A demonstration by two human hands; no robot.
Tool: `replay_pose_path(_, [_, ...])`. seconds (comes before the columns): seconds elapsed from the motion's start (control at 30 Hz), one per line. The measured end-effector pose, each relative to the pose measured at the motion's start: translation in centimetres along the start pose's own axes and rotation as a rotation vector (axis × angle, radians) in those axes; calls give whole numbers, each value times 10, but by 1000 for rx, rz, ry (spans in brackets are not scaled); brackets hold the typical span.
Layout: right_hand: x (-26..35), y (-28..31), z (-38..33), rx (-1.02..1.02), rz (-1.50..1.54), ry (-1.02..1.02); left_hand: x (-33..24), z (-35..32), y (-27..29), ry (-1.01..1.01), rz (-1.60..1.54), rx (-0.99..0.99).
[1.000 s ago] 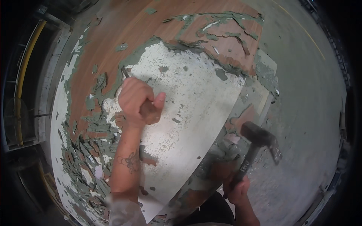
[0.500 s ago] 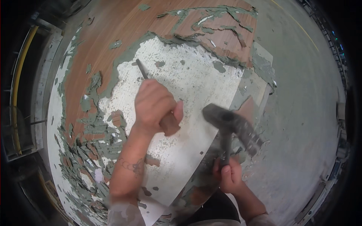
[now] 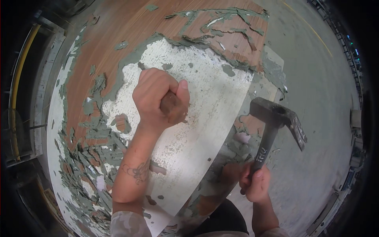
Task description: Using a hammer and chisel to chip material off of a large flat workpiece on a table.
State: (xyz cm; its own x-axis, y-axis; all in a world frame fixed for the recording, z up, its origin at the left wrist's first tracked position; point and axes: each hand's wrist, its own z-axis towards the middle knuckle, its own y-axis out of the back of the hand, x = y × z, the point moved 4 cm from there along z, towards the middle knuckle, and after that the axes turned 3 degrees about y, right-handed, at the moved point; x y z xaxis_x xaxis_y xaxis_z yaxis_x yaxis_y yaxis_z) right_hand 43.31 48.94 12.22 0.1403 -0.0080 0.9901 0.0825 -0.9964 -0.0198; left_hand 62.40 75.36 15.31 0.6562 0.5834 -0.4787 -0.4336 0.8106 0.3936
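Note:
My left hand (image 3: pixel 148 89) is closed around the wooden handle of a chisel (image 3: pixel 169 104). Most of its blade is hidden by my fist; only a dark bit shows at the ragged edge of the brown wood-grain layer (image 3: pixel 106 35). Under my fist lies the exposed white speckled surface (image 3: pixel 213 94) of a large panel. On the right, my right hand (image 3: pixel 258 185) grips the dark handle of a claw hammer (image 3: pixel 272 112). The hammer head is raised beside the panel's right edge, apart from the chisel, with its claw pointing right.
Torn grey-green flakes (image 3: pixel 98 144) cover the panel's left side. Peeled strips (image 3: pixel 244 35) lie on the brown layer at the far right. Grey floor (image 3: pixel 319 118) stretches to the right, and a yellow rail (image 3: pixel 21 83) stands at the far left.
The hammer has swung right, away from the chisel. My left fist has moved slightly farther and left, tilting the chisel so its blade is now mostly hidden.

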Motion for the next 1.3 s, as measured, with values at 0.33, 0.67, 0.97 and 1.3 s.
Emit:
replay_pose_path(0.33, [0,-32,-3,66,105,151,5,-2,-2,-22,-6,82])
replay_pose_path(0.67, [-10,-79,1,6,-260,218,7,-2,-2,-37,-26,78])
replay_pose_path(0.97, [-14,-91,6,12,-332,315,23,3,3,-53,-3,57])
replay_pose_path(1.3, [8,-92,17,39,-106,68,6,7,7,-32,-117,19])
